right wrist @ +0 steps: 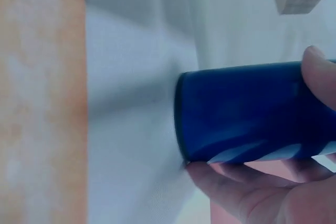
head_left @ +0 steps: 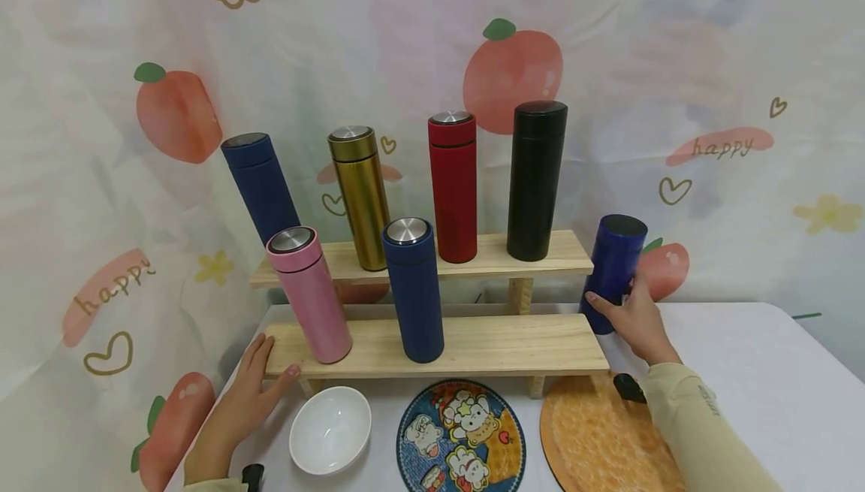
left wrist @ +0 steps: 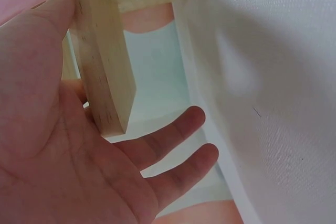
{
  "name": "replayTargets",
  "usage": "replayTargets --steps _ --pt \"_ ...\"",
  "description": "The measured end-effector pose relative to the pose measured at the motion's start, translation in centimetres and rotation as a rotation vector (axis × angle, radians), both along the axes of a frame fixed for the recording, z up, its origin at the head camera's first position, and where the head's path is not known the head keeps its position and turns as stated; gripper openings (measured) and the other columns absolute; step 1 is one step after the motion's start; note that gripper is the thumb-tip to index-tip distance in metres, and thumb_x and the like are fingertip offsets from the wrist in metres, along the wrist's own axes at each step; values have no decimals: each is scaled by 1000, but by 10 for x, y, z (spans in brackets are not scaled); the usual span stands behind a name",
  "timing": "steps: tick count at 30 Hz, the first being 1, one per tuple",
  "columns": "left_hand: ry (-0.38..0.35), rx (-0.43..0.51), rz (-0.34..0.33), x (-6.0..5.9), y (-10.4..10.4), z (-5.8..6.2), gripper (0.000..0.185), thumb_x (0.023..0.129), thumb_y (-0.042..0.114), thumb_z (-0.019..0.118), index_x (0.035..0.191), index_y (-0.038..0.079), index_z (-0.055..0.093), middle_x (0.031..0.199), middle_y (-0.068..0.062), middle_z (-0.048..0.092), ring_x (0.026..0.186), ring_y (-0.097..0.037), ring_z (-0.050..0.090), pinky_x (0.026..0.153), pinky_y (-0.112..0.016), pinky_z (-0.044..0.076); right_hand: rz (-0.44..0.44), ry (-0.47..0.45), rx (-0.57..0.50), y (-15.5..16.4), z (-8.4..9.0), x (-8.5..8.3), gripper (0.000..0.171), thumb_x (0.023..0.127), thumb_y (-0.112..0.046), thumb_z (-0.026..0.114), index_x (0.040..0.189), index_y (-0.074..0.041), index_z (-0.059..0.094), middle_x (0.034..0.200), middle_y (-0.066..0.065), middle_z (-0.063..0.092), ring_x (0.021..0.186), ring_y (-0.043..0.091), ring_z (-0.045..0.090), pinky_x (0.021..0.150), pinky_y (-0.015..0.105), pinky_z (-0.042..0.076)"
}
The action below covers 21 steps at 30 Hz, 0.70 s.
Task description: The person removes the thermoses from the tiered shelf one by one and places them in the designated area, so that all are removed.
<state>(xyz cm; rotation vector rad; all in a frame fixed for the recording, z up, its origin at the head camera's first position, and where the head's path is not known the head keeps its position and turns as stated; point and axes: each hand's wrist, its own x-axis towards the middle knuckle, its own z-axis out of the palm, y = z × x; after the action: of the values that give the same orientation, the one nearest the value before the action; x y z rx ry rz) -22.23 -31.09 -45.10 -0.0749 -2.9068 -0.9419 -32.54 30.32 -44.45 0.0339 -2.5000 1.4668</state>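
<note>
My right hand point(head_left: 638, 319) grips a glossy deep-blue thermos point(head_left: 616, 252) just right of the wooden shelves. It stands nearly upright, slightly tilted, and its base is close over the white table in the right wrist view. At the left end of the lower wooden shelf point(head_left: 513, 345), my left hand point(head_left: 246, 405) holds the corner, thumb at the front edge. Two of its fingers stretch out free in the left wrist view. On that shelf stand a pink thermos point(head_left: 314, 308) and a navy thermos point(head_left: 415, 300) with silver lid tops.
The upper shelf point(head_left: 486, 252) bears another navy thermos point(head_left: 262, 184), a gold thermos point(head_left: 361, 206), a red thermos point(head_left: 454, 199) and a black thermos point(head_left: 537, 191). In front lie a white bowl point(head_left: 331, 432), a round cartoon mat point(head_left: 462, 436) and an orange-brown round mat point(head_left: 601, 432).
</note>
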Motion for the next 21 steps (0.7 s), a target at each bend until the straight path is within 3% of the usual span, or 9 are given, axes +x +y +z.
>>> replayTargets --steps 5,13,21 --pt "7 4 2 -1 0 -1 93 108 50 60 164 -11 18 171 -33 9 154 -59 17 117 -75 26 25 3 -33 1 0 -6 103 105 -23 71 165 7 -8 162 49 15 149 67 20 118 74 23" --pt "-64 12 19 -3 1 0 97 108 54 59 166 -8 14 173 -31 2 156 -58 15 118 -74 24 27 -35 -59 0 2 -6 102 106 -20 68 164 8 -12 165 47 6 152 64 14 121 70 20" --pt "-97 9 28 -5 -1 -1 99 107 57 58 168 -6 11 174 -30 0 157 -56 12 119 -73 22 43 -127 -107 1 5 -1 104 108 -28 66 165 5 -14 166 46 4 152 64 16 112 78 31"
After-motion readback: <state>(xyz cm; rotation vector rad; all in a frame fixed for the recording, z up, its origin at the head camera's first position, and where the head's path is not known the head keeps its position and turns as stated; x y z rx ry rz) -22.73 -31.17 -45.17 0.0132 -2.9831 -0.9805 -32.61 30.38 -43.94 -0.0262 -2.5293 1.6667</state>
